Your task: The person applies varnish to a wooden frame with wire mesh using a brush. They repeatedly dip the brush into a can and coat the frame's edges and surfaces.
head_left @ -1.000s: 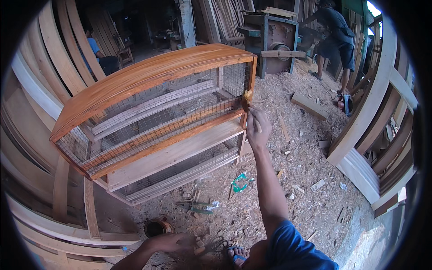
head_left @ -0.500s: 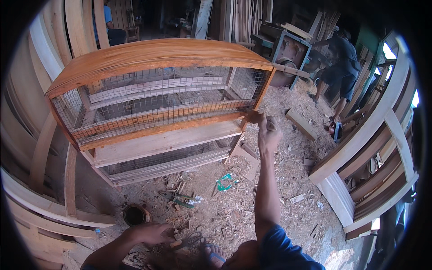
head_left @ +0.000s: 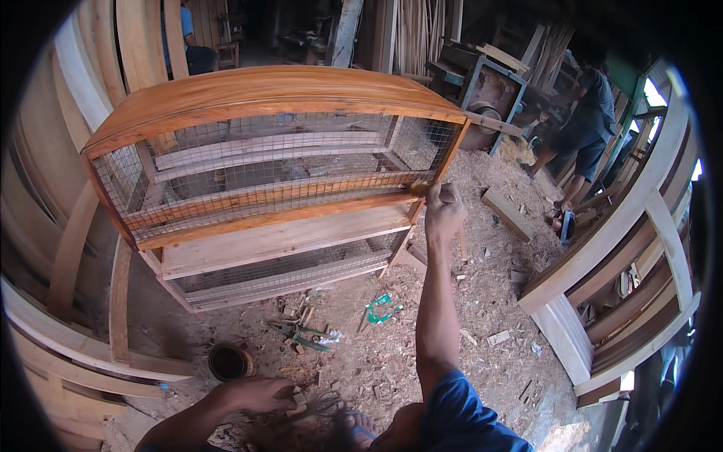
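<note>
My right hand (head_left: pixel 444 215) is reached out, closed around a paintbrush (head_left: pixel 419 186). The bristles touch the lower rail of the upper section, near the right end of a wooden cabinet (head_left: pixel 279 90) with wire mesh. Its top and upper frame are orange-brown and glossy, while the lower shelf board (head_left: pixel 286 239) is pale bare wood. At the lower left my left hand (head_left: pixel 263 394) hangs loosely with fingers apart and nothing visible in it. Beside it on the floor stands an open tin (head_left: pixel 230 362) with a dark inside.
Pliers (head_left: pixel 290 331) and a green plastic piece (head_left: pixel 380 308) lie among wood shavings. Curved wooden frames (head_left: pixel 617 241) stand at the right, more timber (head_left: pixel 53 166) at the left. A person (head_left: pixel 584 120) bends beside a machine (head_left: pixel 489 98) at the back right.
My right hand has moved slightly up and left, taking the brush from the right corner post onto the rail. My left hand has hardly moved.
</note>
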{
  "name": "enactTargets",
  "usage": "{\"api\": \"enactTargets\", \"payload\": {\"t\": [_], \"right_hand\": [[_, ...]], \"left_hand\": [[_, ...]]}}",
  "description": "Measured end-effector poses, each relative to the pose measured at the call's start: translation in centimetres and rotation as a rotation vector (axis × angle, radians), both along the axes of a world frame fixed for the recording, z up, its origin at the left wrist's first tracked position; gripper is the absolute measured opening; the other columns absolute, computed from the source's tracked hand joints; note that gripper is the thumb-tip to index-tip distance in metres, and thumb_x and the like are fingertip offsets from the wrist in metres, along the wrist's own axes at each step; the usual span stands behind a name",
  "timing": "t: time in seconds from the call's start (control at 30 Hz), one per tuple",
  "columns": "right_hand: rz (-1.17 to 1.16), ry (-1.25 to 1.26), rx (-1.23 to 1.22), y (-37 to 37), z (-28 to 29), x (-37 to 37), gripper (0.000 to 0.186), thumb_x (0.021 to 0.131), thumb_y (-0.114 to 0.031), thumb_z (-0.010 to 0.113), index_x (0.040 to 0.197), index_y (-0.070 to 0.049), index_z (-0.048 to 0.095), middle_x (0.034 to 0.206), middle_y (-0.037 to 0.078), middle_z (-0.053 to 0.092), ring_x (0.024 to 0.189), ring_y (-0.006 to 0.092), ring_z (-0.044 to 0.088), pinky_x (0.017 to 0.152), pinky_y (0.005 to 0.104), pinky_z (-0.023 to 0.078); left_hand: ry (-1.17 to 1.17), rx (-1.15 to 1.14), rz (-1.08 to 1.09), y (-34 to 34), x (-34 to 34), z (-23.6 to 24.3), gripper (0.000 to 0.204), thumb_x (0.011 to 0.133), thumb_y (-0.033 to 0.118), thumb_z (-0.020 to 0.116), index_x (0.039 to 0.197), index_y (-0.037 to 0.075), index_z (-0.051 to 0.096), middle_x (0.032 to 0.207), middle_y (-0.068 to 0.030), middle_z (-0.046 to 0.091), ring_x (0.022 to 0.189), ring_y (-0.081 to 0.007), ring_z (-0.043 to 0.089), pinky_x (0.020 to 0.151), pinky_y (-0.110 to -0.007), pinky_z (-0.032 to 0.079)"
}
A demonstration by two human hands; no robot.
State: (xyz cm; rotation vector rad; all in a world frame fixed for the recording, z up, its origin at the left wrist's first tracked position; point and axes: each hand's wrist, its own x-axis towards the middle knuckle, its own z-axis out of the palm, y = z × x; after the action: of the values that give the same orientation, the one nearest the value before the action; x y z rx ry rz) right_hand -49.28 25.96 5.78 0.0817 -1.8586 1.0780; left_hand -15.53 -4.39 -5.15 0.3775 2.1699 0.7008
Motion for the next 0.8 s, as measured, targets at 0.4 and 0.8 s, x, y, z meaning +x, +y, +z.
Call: {"api": "enactTargets", "payload": {"t": [0.4, 0.8], "right_hand": [[0.387, -0.082, -0.430, 0.6, 0.5, 0.7, 0.029, 0.095, -0.022, 0.067, 0.079, 0.002, 0.065, 0.064, 0.014, 0.068, 0.058, 0.0174, 0.066, 0.060, 0.0347, 0.052], [0.353, -0.068, 0.027, -6.1, 0.5, 4.5, 0.023, 0.089, -0.015, 0.073, 0.074, 0.000, 0.064, 0.069, 0.016, 0.068, 0.060, 0.0266, 0.067, 0.057, 0.0369, 0.051]], "left_hand": [[-0.002, -0.056, -0.035, 1.2, -0.4, 0.2, 0.073, 0.092, 0.065, 0.057, 0.137, 0.008, 0.052, 0.122, -0.0198, 0.068, 0.113, -0.0371, 0.065, 0.093, -0.045, 0.051], [-0.110, -0.040, -0.060, 1.2, -0.9, 0.2, 0.070, 0.095, 0.063, 0.053, 0.147, 0.017, 0.044, 0.123, -0.0195, 0.067, 0.111, -0.0367, 0.066, 0.091, -0.046, 0.052]]}}
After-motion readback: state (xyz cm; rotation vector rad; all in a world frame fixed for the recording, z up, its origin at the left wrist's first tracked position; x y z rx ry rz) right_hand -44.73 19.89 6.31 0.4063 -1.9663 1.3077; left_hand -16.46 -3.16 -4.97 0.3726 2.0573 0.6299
